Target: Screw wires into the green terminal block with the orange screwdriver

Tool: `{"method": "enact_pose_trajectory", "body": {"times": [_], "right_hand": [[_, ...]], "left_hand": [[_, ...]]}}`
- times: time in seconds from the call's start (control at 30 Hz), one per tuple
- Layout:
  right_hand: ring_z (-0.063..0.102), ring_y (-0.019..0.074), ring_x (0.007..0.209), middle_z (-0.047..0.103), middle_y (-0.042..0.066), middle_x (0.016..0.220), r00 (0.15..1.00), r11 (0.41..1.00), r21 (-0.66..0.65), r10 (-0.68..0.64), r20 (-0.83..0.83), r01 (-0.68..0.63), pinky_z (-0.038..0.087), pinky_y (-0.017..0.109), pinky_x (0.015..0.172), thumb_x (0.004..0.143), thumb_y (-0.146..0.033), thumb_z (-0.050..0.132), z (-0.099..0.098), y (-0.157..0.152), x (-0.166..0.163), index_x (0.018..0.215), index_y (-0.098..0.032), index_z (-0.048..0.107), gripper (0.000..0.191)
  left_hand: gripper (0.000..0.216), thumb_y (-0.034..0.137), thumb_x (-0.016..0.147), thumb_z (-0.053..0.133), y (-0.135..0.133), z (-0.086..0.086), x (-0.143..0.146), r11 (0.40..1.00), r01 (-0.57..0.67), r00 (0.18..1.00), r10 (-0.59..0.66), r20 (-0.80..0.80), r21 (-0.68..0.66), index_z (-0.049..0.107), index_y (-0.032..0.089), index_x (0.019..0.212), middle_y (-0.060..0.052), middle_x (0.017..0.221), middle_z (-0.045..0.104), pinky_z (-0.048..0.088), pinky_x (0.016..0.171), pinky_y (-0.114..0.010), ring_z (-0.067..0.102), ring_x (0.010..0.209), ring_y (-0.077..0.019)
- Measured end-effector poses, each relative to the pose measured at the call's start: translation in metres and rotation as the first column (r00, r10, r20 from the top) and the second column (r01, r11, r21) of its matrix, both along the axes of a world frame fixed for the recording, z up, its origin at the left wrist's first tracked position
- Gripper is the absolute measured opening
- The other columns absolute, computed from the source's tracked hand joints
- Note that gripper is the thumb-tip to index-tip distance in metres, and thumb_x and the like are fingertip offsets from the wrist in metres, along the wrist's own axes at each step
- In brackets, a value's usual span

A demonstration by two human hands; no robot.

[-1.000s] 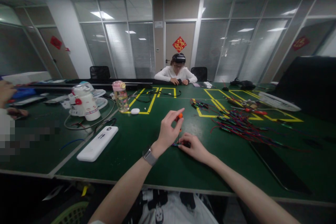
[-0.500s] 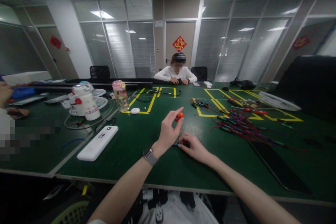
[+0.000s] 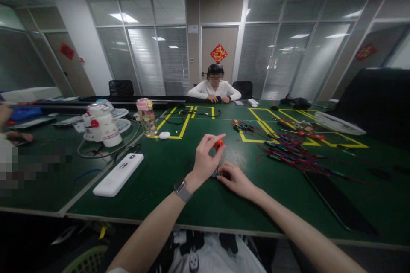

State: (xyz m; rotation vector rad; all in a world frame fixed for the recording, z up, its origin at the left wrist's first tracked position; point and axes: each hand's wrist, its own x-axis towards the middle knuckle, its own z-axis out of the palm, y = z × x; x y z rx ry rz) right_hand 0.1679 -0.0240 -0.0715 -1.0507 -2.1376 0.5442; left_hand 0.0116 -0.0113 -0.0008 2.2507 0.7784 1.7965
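- At left, a white power bank (image 3: 119, 175) lies clear of our work.
- Our left hand (image 3: 206, 158) holds an orange-handled tool (image 3: 218, 144) by its top, thumb opposite fingers; we'd do best to turn it lightly, shaft upright.
- Below, a small board (image 3: 215, 175) lies on the green table (image 3: 173, 162), too small to read.
- Just right, our right hand (image 3: 237, 179) pinches that board narrowly; pressing it flat should prevent slipping.
- Farther right, wired pieces (image 3: 288, 151) lie heaped.

My feed lists: tool handle (image 3: 219, 144), orange; table (image 3: 153, 183), green; tape (image 3: 186, 123), yellow. I record wires (image 3: 290, 153), mostly red; door sign (image 3: 218, 53), red and gold.
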Motion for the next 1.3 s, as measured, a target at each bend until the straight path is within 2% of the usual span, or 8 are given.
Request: {"method": "enact_pose_trajectory", "body": {"times": [0.1,0.23,0.3,0.53,0.73,1.0,1.2,1.3], "right_hand": [[0.054,0.0176,0.075,0.057,0.003,0.082,1.0,1.0,-0.01,0.0,0.009,0.0,0.044,0.029,0.069,0.082,-0.012,0.06,0.0029,-0.0018,-0.0003,0.083,-0.018,0.063,0.006],[0.055,0.018,0.076,0.058,0.004,0.082,1.0,1.0,-0.005,-0.001,0.024,0.001,0.045,0.03,0.07,0.082,-0.012,0.06,0.0041,-0.0023,-0.0005,0.084,-0.018,0.063,0.007],[0.055,0.0183,0.076,0.058,0.004,0.083,1.0,1.0,-0.006,-0.001,0.026,0.001,0.045,0.03,0.07,0.082,-0.012,0.06,0.004,-0.0021,-0.0005,0.084,-0.017,0.063,0.007],[0.054,0.018,0.076,0.058,0.004,0.083,1.0,1.0,-0.004,0.003,0.03,-0.003,0.044,0.029,0.07,0.082,-0.011,0.06,0.0026,-0.0015,-0.0001,0.085,-0.017,0.064,0.007],[0.054,0.0181,0.076,0.057,0.004,0.083,1.0,1.0,0.01,-0.003,0.012,0.003,0.044,0.03,0.07,0.081,-0.011,0.061,-0.0015,0.0006,0.0004,0.085,-0.016,0.064,0.007],[0.055,0.018,0.076,0.058,0.004,0.082,0.999,1.0,0.002,-0.031,0.018,0.031,0.046,0.03,0.07,0.079,-0.011,0.063,0.0028,-0.0009,-0.0005,0.082,-0.016,0.066,0.007],[0.056,0.0181,0.075,0.058,0.004,0.082,0.999,0.999,0.012,-0.032,0.016,0.032,0.046,0.03,0.069,0.079,-0.011,0.063,0.0009,0.0001,-0.0005,0.082,-0.016,0.066,0.007],[0.056,0.0179,0.075,0.058,0.004,0.082,0.999,0.999,0.011,-0.033,0.013,0.033,0.046,0.03,0.069,0.079,-0.011,0.063,-0.0001,0.0007,-0.0001,0.083,-0.016,0.066,0.007]], "left_hand": [[0.023,0.026,0.087,0.063,0.0001,0.0002,-0.0009,0.998,-0.063,0.998,0.063,0.006,0.021,0.067,0.021,0.11,-0.003,0.092,0.052,0.048,0.077,-0.028,0.056,0.083,-0.0146],[0.034,0.019,0.097,0.043,-0.0009,0.0009,-0.0029,1.0,0.016,0.999,-0.017,-0.043,-0.013,0.058,0.022,0.126,-0.007,0.109,0.057,0.047,0.088,-0.031,0.056,0.101,-0.0175],[0.036,0.016,0.097,0.039,-0.0013,0.001,-0.0027,0.998,0.055,0.997,-0.056,-0.046,-0.022,0.055,0.022,0.129,-0.007,0.11,0.06,0.046,0.09,-0.032,0.057,0.103,-0.0175],[0.02,0.025,0.087,0.063,-0.0002,0.0007,-0.0005,0.996,-0.083,0.997,0.083,0.007,0.042,0.068,0.021,0.106,-0.003,0.09,0.055,0.047,0.076,-0.029,0.055,0.084,-0.0159],[0.031,0.015,0.096,0.041,-0.0016,0.0016,-0.0022,0.998,0.052,0.998,-0.051,-0.022,0.047,0.063,0.021,0.117,-0.006,0.108,0.062,0.047,0.088,-0.031,0.058,0.101,-0.0169],[0.023,0.022,0.088,0.062,-0.0001,0.0013,-0.0018,0.995,-0.053,0.999,0.053,0.005,0.08,0.067,0.02,0.11,-0.003,0.089,0.059,0.047,0.077,-0.029,0.056,0.084,-0.0161],[0.033,0.016,0.098,0.04,-0.0019,0.0013,-0.0033,0.997,0.078,0.995,-0.077,-0.061,0.008,0.059,0.021,0.124,-0.007,0.109,0.063,0.046,0.088,-0.033,0.057,0.101,-0.0178],[0.029,0.017,0.096,0.046,-0.0024,0.0021,-0.0026,0.998,0.055,0.997,-0.054,-0.059,0.02,0.061,0.021,0.121,-0.006,0.103,0.065,0.047,0.085,-0.032,0.058,0.096,-0.0174]]}}
